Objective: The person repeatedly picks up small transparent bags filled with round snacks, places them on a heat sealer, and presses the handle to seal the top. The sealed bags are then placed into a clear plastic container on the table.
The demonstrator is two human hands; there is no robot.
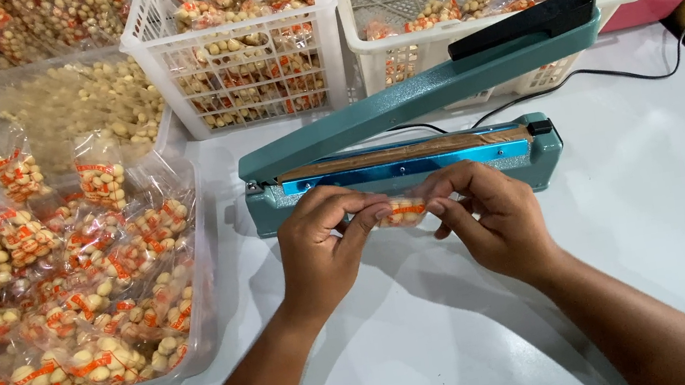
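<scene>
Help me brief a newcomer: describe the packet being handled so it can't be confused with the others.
Find the teal heat sealer mid-table, arm raised. Just before its base, the left hand and right hand pinch one small clear snack packet. It alone is held; the others lie in the tray and baskets.

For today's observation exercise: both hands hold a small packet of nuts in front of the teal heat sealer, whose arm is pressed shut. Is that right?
Not quite. In the head view the heat sealer has its arm raised open, not pressed shut. Both the left hand and right hand do hold the small packet in front of it.
</scene>
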